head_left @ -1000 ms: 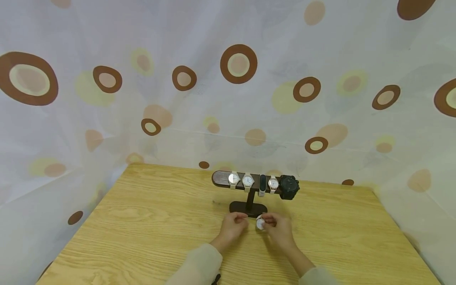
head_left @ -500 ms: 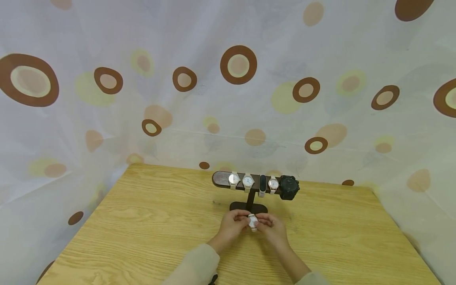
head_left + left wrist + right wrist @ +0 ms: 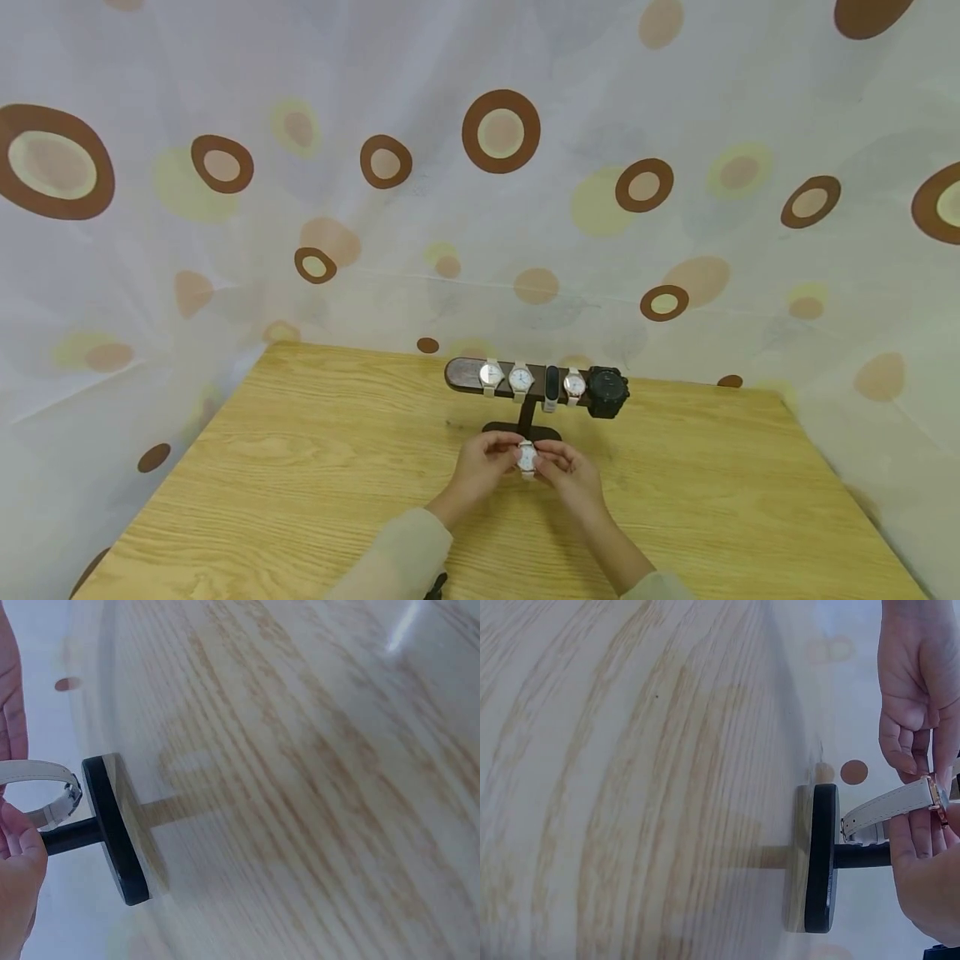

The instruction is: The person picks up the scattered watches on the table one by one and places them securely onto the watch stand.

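A white-strapped wristwatch point(image 3: 527, 457) with a pale dial is between my hands, just in front of the dark watch stand point(image 3: 465, 375). My left hand point(image 3: 477, 468) pinches it from the left, thumb at the case. From the right, my right hand point(image 3: 579, 482) pinches the other side of the case. In the right wrist view the strap point(image 3: 892, 804) curves in a loop, and the case edge is rose gold. The left wrist view shows the strap's buckle end point(image 3: 69, 796) near the stand's post, apart from the base.
On the stand's bar sit two white-strapped watches point(image 3: 491, 376), a fitness band point(image 3: 552, 383), a smaller watch point(image 3: 574, 384) and a bulky black watch point(image 3: 608, 390). The stand's base point(image 3: 551, 434) rests on the wooden table point(image 3: 337, 450). A dotted curtain point(image 3: 420, 217) hangs behind.
The watch, first in my right hand alone, has moved left and met my left hand, which now pinches it too. Both hands have since risen slightly toward the stand.
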Tool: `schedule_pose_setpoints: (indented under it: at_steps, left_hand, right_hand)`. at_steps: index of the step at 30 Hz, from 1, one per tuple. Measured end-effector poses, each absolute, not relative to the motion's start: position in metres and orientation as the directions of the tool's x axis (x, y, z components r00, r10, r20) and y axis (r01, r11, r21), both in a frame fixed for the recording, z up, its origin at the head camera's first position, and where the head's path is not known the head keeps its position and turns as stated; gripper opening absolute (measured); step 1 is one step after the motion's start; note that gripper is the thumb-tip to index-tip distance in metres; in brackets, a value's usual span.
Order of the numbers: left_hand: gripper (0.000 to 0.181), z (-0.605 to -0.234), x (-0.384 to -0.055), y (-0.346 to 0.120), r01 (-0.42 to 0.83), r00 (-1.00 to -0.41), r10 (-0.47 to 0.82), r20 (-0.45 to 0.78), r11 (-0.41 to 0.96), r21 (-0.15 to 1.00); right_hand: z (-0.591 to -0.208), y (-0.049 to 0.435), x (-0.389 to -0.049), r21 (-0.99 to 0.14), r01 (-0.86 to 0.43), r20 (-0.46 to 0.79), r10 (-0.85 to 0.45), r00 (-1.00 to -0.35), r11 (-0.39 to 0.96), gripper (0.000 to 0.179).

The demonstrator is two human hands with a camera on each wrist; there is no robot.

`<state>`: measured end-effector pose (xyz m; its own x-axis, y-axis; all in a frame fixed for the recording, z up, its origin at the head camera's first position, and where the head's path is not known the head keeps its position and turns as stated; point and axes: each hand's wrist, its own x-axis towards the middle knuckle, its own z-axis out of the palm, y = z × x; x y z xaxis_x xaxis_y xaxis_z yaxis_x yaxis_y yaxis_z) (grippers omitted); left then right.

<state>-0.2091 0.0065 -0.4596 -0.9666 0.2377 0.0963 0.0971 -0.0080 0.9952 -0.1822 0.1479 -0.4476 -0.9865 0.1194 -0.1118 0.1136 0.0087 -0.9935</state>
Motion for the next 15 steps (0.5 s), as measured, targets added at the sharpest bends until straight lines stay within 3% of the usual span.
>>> schedule_pose_setpoints:
  at_steps: [10, 15]
  left_hand:
    - [0.021, -0.45, -0.209, -0.001, 0.147, -0.96, 0.237, 0.15, -0.027, 0.989]
    - [0.021, -0.451, -0.211, -0.008, 0.138, -0.966, 0.221, 0.138, -0.015, 0.99]
  right_hand:
    - [-0.442, 0.144, -0.182, -0.996, 0.075, -0.078, 0.091, -0.993, -0.038, 0.029]
    - [-0.441, 0.147, -0.18, -0.998, 0.031, -0.027, 0.08, -0.996, 0.056, 0.033]
